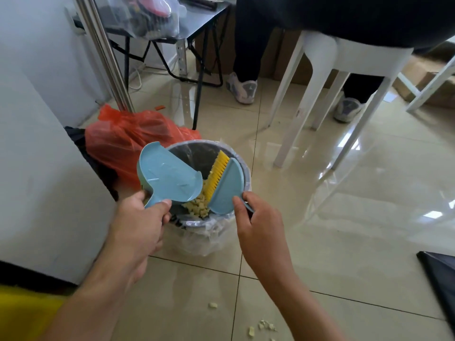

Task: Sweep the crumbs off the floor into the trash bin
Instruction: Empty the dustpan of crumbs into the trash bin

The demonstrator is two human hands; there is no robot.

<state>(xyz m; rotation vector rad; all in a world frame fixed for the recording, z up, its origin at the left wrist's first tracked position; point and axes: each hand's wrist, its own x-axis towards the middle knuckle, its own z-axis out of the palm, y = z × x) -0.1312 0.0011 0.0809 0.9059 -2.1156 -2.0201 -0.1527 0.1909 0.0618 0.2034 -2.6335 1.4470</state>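
My left hand [141, 225] grips the handle of a light blue dustpan [167, 174], tilted over the trash bin [242, 168]. The bin is grey, lined with a clear plastic bag. My right hand [258, 225] holds a light blue hand brush [225, 187] with yellow bristles [218, 174], its bristle edge over the bin beside the pan's lip. Pale yellow crumbs [197, 205] lie inside the bin below the pan and brush. A few more crumbs [264, 326] lie on the tiled floor near the bottom of the view, plus one piece [213, 305] closer to the bin.
A red plastic bag [128, 141] and a metal pole [105, 55] stand behind the bin by a white wall. A person sits on a white plastic chair [344, 65], shoes on the floor. A black folding table [197, 28] stands at the back. A black sheet [440, 274] lies lower right.
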